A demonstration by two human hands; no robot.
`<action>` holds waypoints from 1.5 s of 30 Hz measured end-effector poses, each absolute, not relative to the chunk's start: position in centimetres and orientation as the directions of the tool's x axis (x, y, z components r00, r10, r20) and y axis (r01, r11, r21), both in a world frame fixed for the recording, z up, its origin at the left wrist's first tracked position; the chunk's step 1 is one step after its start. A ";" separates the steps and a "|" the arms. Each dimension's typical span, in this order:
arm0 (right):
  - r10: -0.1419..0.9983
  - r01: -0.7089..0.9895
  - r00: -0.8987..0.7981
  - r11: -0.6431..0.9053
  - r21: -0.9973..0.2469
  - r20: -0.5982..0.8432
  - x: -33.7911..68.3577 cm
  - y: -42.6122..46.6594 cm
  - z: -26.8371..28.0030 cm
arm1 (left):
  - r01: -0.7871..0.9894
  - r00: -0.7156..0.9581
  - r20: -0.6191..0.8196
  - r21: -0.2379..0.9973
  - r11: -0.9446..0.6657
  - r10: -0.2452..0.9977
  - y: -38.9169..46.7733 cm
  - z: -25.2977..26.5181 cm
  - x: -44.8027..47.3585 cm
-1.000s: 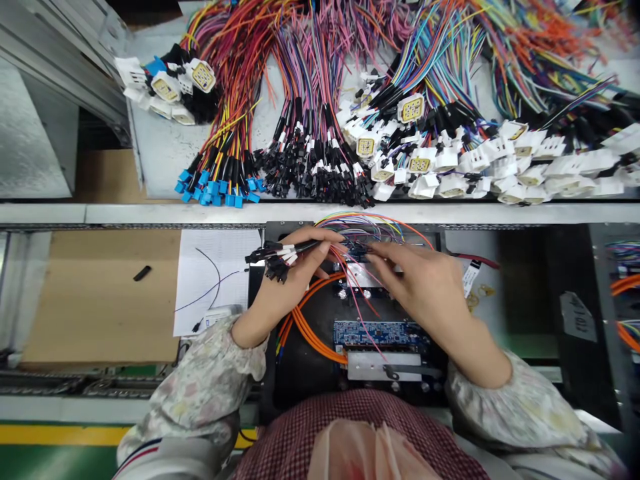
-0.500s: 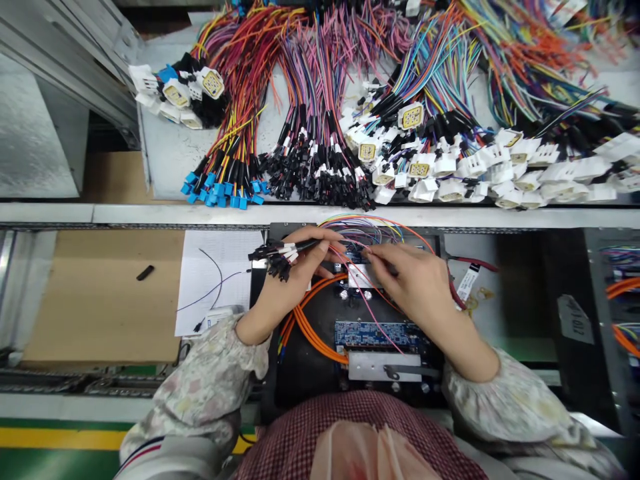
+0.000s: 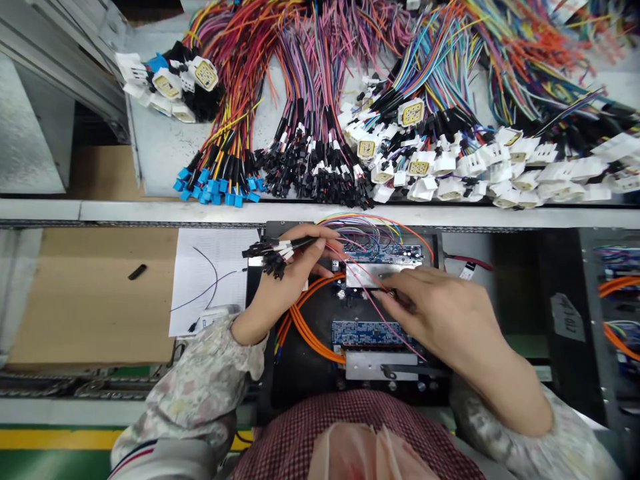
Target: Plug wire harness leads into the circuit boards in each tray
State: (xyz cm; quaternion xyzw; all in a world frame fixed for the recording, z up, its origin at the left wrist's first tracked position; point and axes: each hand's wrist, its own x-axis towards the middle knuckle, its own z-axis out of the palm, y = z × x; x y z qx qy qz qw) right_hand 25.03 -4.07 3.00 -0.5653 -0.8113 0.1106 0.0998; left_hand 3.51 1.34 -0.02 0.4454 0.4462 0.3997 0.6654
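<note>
My left hand (image 3: 287, 283) is closed round a bundle of wire leads with black plug connectors (image 3: 270, 252) and white tags, which stick out to the left. From its fingers a red wire (image 3: 361, 268) runs to my right hand (image 3: 445, 310), whose thumb and fingers pinch it over the upper circuit board. A loose pink wire (image 3: 377, 312) slants down past the right fingertips. Under both hands lie the upper blue circuit board (image 3: 383, 253) with its metal plate and the lower blue board (image 3: 365, 331) with a silver plate (image 3: 373, 367). Thick orange cables (image 3: 310, 330) curve beside them.
Along the shelf behind the rail (image 3: 200, 213) lie bundles with blue connectors (image 3: 220, 190), black connectors (image 3: 315, 170) and white connectors (image 3: 480, 167). At left are cardboard (image 3: 95, 293) and a paper sheet (image 3: 185, 267) with two loose leads. Red-handled pliers (image 3: 470, 260) lie at right.
My right hand has moved right and toward me, away from my left hand, drawing out the red wire. The left hand still grips the bundle. The view has shifted slightly.
</note>
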 end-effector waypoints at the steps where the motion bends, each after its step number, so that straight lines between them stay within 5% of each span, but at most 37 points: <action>1: 0.934 0.888 -0.356 0.345 -0.304 0.020 25.4 -4.2 3.2 | -0.137 0.277 -0.245 0.947 0.290 0.929 1.3 0.0 3.5; 7: 0.968 0.858 -0.236 0.247 -0.452 0.080 26.9 -2.8 1.5 | -0.070 0.259 -0.292 0.945 0.319 0.921 1.2 0.2 3.5; 24: 0.934 0.825 -0.357 0.305 -0.475 -0.020 26.8 -0.9 -0.1 | 0.016 0.208 -0.318 0.947 0.322 0.925 1.4 0.6 3.4; 29: 0.957 0.860 -0.285 0.280 -0.428 0.054 26.8 -2.3 2.0 | 0.010 0.210 -0.311 0.949 0.316 0.927 1.5 0.4 3.4; 34: 0.926 0.849 -0.346 0.240 -0.471 -0.152 28.0 -5.4 4.7 | 0.025 0.230 -0.300 0.953 0.302 0.926 1.4 0.4 3.5; 36: 0.955 0.856 -0.270 0.179 -0.485 -0.124 28.5 -5.9 4.5 | 0.114 0.253 -0.245 0.968 0.223 0.936 1.5 0.4 3.2; 39: 0.999 0.887 0.008 0.017 -0.461 0.051 29.2 -5.3 3.0 | 0.378 0.363 0.001 0.914 -0.148 0.932 2.1 0.2 2.2; 42: 0.994 0.897 0.041 0.007 -0.441 0.098 29.4 -4.1 1.0 | 0.532 0.586 0.167 0.659 -0.532 0.793 3.1 -0.1 1.0; 45: 0.996 0.897 0.024 0.019 -0.441 0.091 29.1 -3.2 -0.5 | 0.562 0.729 0.164 0.411 -0.718 0.665 4.0 -0.5 0.4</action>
